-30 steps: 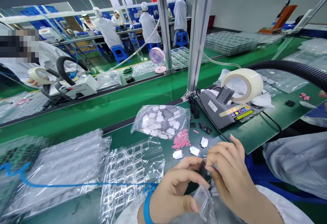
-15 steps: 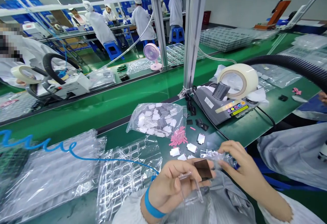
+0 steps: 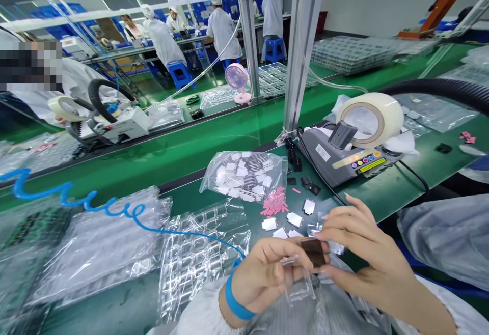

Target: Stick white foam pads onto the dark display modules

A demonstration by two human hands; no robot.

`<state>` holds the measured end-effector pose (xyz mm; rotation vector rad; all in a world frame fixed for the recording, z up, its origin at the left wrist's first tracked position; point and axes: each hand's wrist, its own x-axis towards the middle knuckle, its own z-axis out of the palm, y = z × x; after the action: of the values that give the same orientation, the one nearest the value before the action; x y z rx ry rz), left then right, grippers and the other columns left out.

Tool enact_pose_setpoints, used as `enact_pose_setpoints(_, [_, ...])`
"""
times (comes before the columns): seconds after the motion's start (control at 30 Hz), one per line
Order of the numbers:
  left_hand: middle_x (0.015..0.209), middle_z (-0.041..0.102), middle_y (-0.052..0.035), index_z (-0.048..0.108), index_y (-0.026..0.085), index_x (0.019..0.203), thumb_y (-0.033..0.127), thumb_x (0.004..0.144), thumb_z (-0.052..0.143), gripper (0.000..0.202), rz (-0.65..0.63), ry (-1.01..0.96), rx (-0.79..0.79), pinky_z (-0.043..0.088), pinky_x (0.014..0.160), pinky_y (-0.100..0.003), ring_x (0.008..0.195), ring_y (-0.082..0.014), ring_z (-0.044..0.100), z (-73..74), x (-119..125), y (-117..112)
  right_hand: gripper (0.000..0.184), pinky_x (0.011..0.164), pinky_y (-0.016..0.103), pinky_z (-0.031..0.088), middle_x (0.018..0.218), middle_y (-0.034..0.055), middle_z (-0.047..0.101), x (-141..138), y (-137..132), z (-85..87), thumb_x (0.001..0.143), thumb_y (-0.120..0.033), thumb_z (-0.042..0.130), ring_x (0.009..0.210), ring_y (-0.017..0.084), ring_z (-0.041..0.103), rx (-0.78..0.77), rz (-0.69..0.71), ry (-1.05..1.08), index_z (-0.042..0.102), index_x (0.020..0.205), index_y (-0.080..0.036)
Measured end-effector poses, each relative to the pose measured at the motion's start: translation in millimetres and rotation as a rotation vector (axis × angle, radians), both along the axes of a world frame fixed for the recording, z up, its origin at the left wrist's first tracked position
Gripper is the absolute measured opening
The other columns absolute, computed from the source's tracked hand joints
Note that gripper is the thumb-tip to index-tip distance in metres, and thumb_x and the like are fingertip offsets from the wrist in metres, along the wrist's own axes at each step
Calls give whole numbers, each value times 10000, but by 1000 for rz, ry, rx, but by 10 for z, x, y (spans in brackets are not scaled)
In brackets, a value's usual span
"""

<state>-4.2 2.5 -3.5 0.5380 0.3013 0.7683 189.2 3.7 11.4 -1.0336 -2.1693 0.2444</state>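
Note:
My left hand (image 3: pixel 265 274) pinches a small dark square part (image 3: pixel 313 252) together with a clear plastic holder (image 3: pixel 300 280) near my lap. My right hand (image 3: pixel 362 248) is closed in from the right, its fingertips on the same dark part. Just beyond the hands, on the green mat, lie small white-backed squares (image 3: pixel 294 219), a heap of pink tabs (image 3: pixel 275 204) and a clear bag of white squares (image 3: pixel 244 174). A blue wrist strap (image 3: pixel 233 302) with a coiled blue cord (image 3: pixel 76 200) is on my left wrist.
A grey tape dispenser (image 3: pixel 344 159) with a big tape roll (image 3: pixel 372 118) stands at the right, a black hose (image 3: pixel 439 90) arching over it. Clear blister trays (image 3: pixel 202 253) lie at the left. An aluminium post (image 3: pixel 303 50) rises behind. People in white coats (image 3: pixel 225 32) work at far benches.
My right hand has come back from the table onto the dark part held by my left hand. The view has shifted slightly.

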Motion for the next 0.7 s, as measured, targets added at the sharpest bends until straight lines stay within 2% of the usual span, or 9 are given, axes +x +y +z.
enact_pose_setpoints(0.1, [1140,598,-142,702,133,842,396,650,712,326,25,29,-37,334,979,-460,1122,-309,500,-4,0,22,157,965,535,242,751,29,613,-6,25,70,811,-350,575,804,217,555,57,-91,40,574,876,-207])
enact_pose_setpoints(0.17, [1143,602,-128,696,139,852,380,650,717,315,74,89,-23,358,963,-415,1100,-283,516,-20,7,32,183,981,540,232,740,26,623,-36,27,123,808,-384,579,816,219,551,113,-104,44,589,872,-213])
enact_pose_setpoints(0.27, [915,679,-77,689,145,892,358,660,717,316,154,156,12,426,844,-299,898,-187,601,-63,13,27,210,1008,566,172,722,9,638,-127,8,173,850,-408,514,821,214,551,170,-66,-12,608,849,-220])
enact_pose_setpoints(0.33, [808,682,-45,685,151,903,369,655,719,332,173,181,4,440,758,-254,784,-146,611,-96,1,12,237,1012,573,152,721,1,645,-187,-2,188,883,-383,460,807,204,549,166,-32,-45,611,826,-209])
enact_pose_setpoints(0.57, [803,695,-34,691,172,919,336,655,726,313,121,174,76,445,693,-219,741,-121,613,-157,-75,-12,212,1037,543,115,762,8,641,-223,39,254,900,-301,467,831,185,535,153,155,-130,627,919,-163])
enact_pose_setpoints(0.7, [795,690,-55,694,128,882,371,647,726,341,182,171,35,435,717,-221,755,-131,603,-139,-41,-7,209,1023,512,187,811,34,606,-242,-27,182,896,-215,470,844,179,519,114,142,-137,591,1049,-138])
